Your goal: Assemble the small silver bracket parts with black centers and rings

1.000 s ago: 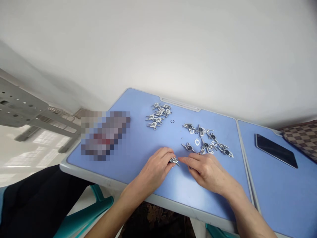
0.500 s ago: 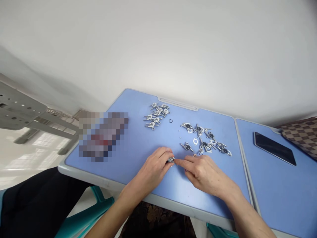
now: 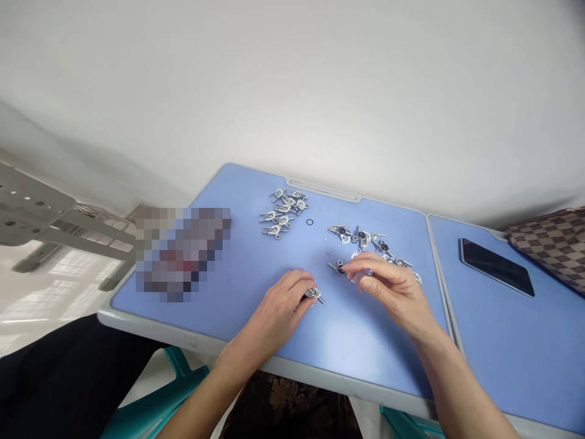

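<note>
My left hand (image 3: 284, 303) is closed on a small metal valve (image 3: 313, 294) with a short pipe stub, which it pins at the tabletop. My right hand (image 3: 388, 286) hovers over the near side of the right-hand group of parts, thumb and fingers curled. A small purplish, see-through thing (image 3: 364, 274) shows among its fingers; its kind I cannot make out. Just left of its fingertips lies a metal valve with a black disc (image 3: 339, 267). More black-disc valves (image 3: 361, 235) and flat metal plates lie behind it, partly covered by the hand.
At the back left lies a pile of metal valves (image 3: 284, 210). A black ring (image 3: 309, 222) and tiny bits (image 3: 327, 252) lie between the groups. A phone (image 3: 496, 266) and checked bag (image 3: 551, 241) rest on the right table. A blurred-out object (image 3: 187, 253) lies left.
My right hand has lifted off the valve in my left hand and moved right and back, over the black-disc valves. The left hand keeps hold of its valve. The view has shifted slightly.
</note>
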`<state>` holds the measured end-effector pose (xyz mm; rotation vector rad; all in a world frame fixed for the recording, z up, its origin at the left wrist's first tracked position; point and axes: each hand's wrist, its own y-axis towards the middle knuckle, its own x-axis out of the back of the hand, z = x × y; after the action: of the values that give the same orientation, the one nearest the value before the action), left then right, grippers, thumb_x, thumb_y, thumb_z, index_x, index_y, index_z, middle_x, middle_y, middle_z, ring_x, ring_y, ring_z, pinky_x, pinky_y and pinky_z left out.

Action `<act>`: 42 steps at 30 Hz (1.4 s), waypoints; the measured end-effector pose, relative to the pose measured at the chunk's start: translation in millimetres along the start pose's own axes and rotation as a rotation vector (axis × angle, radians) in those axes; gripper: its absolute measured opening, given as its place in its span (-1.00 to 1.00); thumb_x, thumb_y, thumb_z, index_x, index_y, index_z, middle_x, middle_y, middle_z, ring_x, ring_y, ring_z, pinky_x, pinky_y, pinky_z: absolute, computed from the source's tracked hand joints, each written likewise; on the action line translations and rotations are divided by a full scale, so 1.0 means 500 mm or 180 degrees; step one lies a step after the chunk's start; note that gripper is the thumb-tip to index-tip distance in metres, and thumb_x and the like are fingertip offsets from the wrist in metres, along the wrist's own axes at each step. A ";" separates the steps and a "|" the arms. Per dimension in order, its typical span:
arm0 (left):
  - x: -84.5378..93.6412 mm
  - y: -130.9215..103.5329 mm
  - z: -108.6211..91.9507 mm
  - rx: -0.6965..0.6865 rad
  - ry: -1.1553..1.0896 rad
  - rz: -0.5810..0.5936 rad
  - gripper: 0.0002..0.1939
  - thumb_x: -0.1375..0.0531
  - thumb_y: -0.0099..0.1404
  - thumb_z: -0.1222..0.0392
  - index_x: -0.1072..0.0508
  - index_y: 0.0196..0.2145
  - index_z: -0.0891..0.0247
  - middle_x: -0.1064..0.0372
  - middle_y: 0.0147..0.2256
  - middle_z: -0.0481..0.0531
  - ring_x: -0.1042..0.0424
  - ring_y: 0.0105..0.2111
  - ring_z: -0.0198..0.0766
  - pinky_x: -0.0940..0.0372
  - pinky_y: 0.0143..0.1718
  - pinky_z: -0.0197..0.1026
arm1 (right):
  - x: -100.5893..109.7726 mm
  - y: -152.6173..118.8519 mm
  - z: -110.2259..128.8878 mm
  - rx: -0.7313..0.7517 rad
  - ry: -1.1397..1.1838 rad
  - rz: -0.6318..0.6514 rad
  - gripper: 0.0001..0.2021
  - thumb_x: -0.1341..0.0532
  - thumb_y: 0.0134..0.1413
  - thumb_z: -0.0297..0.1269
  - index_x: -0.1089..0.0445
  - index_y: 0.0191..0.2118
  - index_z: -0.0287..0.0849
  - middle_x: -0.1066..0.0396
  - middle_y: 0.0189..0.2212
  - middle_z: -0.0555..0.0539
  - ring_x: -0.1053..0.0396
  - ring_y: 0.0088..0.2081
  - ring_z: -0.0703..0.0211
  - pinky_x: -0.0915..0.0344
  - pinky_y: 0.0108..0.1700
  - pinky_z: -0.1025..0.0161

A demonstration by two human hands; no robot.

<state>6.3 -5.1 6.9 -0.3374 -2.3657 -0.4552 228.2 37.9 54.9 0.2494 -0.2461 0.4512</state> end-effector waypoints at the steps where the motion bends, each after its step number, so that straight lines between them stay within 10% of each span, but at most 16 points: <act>1: 0.000 0.000 0.000 0.0001 0.0000 -0.0002 -0.88 -0.11 0.36 0.36 -0.39 -0.18 0.22 -0.38 -0.15 0.05 -0.41 -0.14 -0.22 -0.36 -0.10 -0.16 | -0.006 -0.001 -0.002 -0.0058 0.0104 -0.0035 -0.83 -0.18 0.26 -0.23 -0.50 -0.11 -0.04 -0.44 -0.29 -0.04 -0.42 -0.31 0.22 -0.40 -0.23 0.22; 26: -0.003 -0.002 0.003 -0.0010 0.0006 0.0047 -0.88 -0.09 0.38 0.34 -0.39 -0.17 0.21 -0.37 -0.15 0.05 -0.40 -0.13 -0.22 -0.35 -0.09 -0.15 | -0.039 -0.006 -0.001 -0.0034 -0.0574 0.0392 -0.85 -0.07 0.33 -0.35 -0.36 -0.10 -0.11 -0.45 -0.27 -0.05 -0.42 -0.30 0.23 -0.42 -0.23 0.23; 36: -0.002 -0.001 0.002 -0.0043 0.0057 -0.0009 -0.82 -0.08 0.39 0.30 -0.39 -0.08 0.21 -0.39 -0.11 0.07 -0.41 -0.10 -0.19 -0.38 -0.05 -0.09 | -0.061 -0.006 -0.024 0.1534 -0.1751 -0.0041 -0.59 -0.11 0.30 -0.41 -0.22 0.23 -0.06 -0.48 -0.24 -0.10 -0.45 -0.26 0.18 -0.42 -0.25 0.23; 42: -0.005 -0.003 0.006 -0.0026 0.0017 0.0051 -0.78 -0.09 0.38 0.32 -0.38 -0.04 0.18 -0.37 -0.07 0.07 -0.39 -0.04 -0.18 -0.35 0.02 -0.07 | -0.069 -0.004 -0.018 0.1535 -0.1690 0.0197 -0.45 0.05 0.31 -0.54 0.04 0.36 -0.12 -0.44 -0.07 -0.21 -0.41 -0.07 0.09 -0.42 -0.13 0.11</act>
<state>5.8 -5.8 2.9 -0.3581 -2.3548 -0.4579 200.7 25.0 36.2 0.8394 -0.6662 0.4962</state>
